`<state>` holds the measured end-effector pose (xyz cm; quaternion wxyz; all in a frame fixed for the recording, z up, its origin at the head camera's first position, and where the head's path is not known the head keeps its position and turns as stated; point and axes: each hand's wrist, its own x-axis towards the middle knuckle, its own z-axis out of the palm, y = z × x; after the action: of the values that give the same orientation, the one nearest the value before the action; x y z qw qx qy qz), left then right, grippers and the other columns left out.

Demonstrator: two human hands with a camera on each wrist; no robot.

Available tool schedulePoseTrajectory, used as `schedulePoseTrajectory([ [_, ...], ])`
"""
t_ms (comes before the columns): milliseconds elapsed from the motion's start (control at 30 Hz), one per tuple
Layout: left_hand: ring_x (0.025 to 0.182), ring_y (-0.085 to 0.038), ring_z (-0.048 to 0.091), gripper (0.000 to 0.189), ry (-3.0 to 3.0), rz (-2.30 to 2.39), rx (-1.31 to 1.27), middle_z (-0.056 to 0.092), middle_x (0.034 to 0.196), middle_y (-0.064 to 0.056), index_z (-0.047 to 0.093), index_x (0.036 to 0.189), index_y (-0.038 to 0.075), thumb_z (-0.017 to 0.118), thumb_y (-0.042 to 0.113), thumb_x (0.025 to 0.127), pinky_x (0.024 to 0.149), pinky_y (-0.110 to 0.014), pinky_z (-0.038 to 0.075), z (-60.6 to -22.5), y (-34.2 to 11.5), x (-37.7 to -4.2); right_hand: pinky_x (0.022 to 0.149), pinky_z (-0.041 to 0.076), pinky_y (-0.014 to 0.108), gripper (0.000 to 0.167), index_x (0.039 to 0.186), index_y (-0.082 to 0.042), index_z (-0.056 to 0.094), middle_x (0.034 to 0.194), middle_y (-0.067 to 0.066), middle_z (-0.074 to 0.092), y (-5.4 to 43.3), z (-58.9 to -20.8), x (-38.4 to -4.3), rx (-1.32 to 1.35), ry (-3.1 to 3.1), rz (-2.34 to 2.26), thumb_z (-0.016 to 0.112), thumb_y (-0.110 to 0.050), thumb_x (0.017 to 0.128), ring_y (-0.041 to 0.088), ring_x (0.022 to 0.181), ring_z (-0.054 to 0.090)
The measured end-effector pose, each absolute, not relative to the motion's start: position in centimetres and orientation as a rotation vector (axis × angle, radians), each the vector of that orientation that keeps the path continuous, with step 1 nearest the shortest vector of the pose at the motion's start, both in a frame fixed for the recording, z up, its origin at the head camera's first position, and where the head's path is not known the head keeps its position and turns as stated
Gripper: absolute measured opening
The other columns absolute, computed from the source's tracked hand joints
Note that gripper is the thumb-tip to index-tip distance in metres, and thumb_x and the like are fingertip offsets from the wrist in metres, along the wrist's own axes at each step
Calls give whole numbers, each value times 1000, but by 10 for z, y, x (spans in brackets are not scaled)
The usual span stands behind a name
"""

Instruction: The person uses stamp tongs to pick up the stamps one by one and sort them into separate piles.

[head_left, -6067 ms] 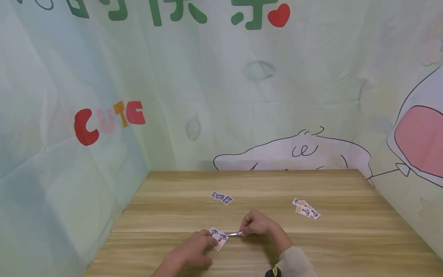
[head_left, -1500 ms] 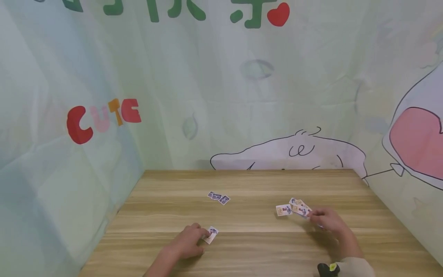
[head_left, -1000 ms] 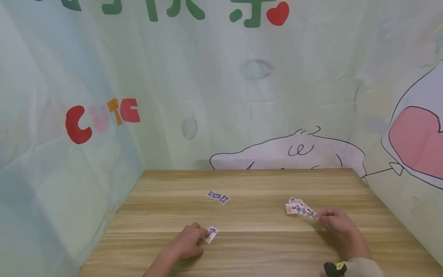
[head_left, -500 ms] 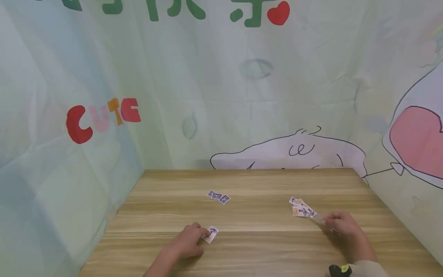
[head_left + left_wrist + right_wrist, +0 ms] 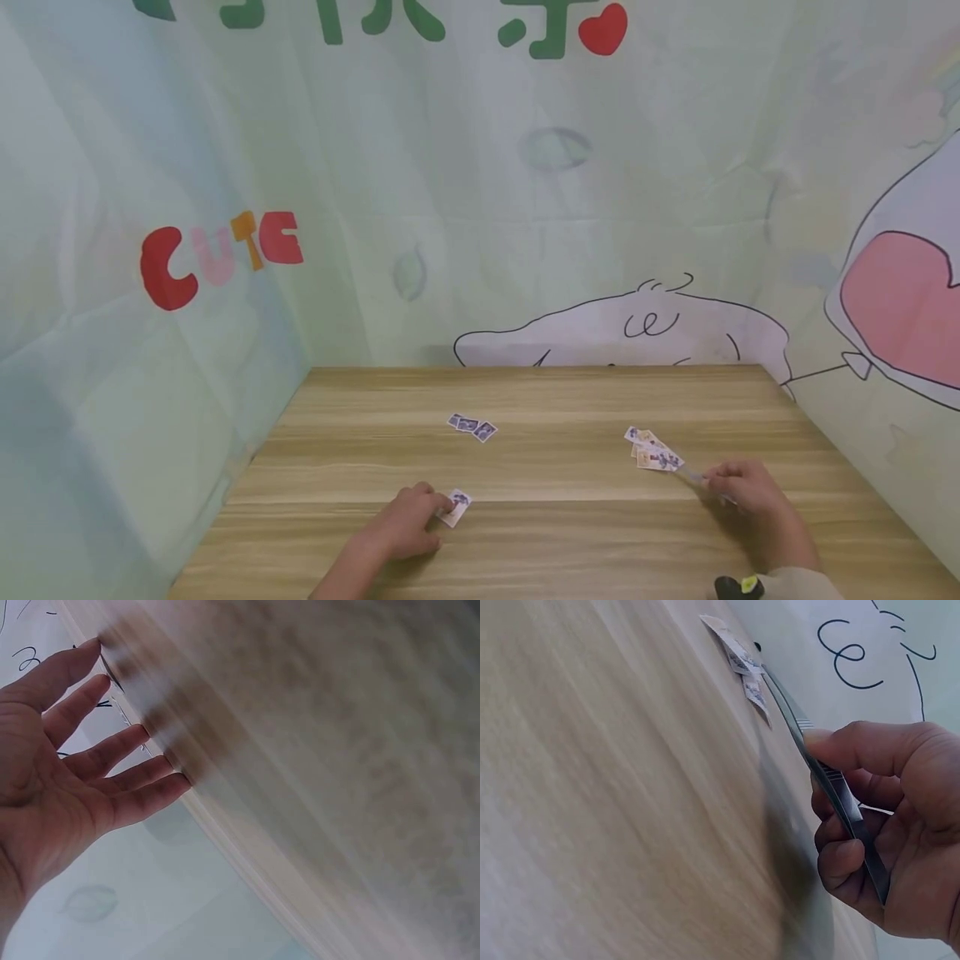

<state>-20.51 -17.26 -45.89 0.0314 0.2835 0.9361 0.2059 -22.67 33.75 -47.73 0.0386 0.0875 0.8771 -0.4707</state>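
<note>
My left hand (image 5: 405,521) rests on the table, its fingertips touching a small pale stamp-like paper (image 5: 461,502) with a purple print. In the left wrist view the fingers of the left hand (image 5: 82,757) are extended and spread. Tweezers (image 5: 840,793) are held in my right hand (image 5: 900,817), pinched between thumb and fingers. Their tips reach the overlapping group of pale stamps (image 5: 658,459) at the right of the table. Whether the tips still grip a stamp I cannot tell. The right hand (image 5: 752,492) is just right of that group.
Several dark purple stamps (image 5: 467,424) overlap in a row farther back on the wooden table (image 5: 555,533). A printed cloth backdrop (image 5: 495,208) rises behind and beside the table. A dark strap-like object (image 5: 738,587) is on the right wrist.
From the left hand's pile, the right hand has moved to the right group with the tweezers. A stamp now lies overlapping there, shifted rightward lately. The left hand's pile looks smaller.
</note>
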Motion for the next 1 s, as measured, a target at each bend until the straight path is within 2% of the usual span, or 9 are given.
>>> schedulePoseTrajectory([
  [367, 83, -25, 50, 44, 2889, 626, 870, 53, 96, -7, 66, 107, 4, 75, 11, 64, 73, -40, 46, -459, -172, -206, 60, 37, 32, 25, 95, 10, 64, 77, 5, 58, 342, -475, -223, 262, 2712, -1414, 65, -9, 79, 21, 69, 45],
  [567, 83, -25, 49, 45, 2879, 638, 851, 53, 96, -7, 66, 107, 5, 74, 10, 64, 72, -40, 46, -458, -172, -204, 57, 37, 31, 30, 97, 7, 65, 75, 3, 58, 346, -478, -221, 343, 2672, -1421, 71, -12, 75, 20, 66, 45],
  [733, 83, -24, 49, 45, 2872, 645, 838, 53, 97, -7, 65, 108, 5, 74, 10, 64, 72, -40, 46, -457, -173, -203, 62, 39, 31, 31, 96, 7, 65, 80, 4, 61, 347, -476, -220, 338, 2720, -1386, 74, -11, 72, 20, 72, 49],
  [1000, 84, -25, 50, 46, 2875, 646, 842, 53, 97, -8, 65, 108, 4, 74, 10, 64, 73, -41, 46, -457, -173, -203, 65, 39, 32, 23, 93, 8, 64, 82, 9, 61, 341, -471, -220, 247, 2775, -1361, 69, -5, 75, 22, 76, 50],
])
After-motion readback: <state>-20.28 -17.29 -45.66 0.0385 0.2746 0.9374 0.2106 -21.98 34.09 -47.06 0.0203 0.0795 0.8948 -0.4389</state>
